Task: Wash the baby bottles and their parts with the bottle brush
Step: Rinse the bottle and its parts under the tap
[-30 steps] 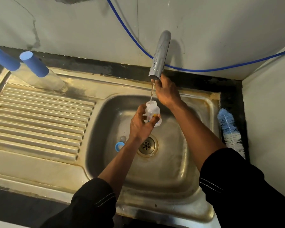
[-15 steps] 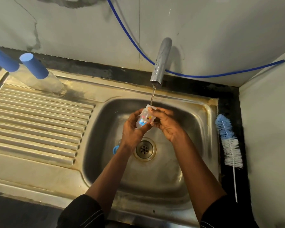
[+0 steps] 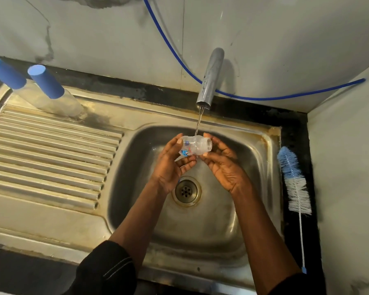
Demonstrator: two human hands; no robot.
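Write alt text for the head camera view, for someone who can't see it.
The left hand and right hand hold a clear baby bottle on its side under a stream from the tap, over a steel sink. A blue and white bottle brush lies right of the sink; two blue-capped bottles stand at the back left.

My sleeves are black. The left sleeve [image 3: 107, 271] ends short of the forearm and carries thin pale lines of stitching across its dark cloth. The right sleeve [image 3: 296, 285] is the same black, seen only in part. Below them my arms are bare down to the left grip [image 3: 168, 165] and right grip [image 3: 224, 167].
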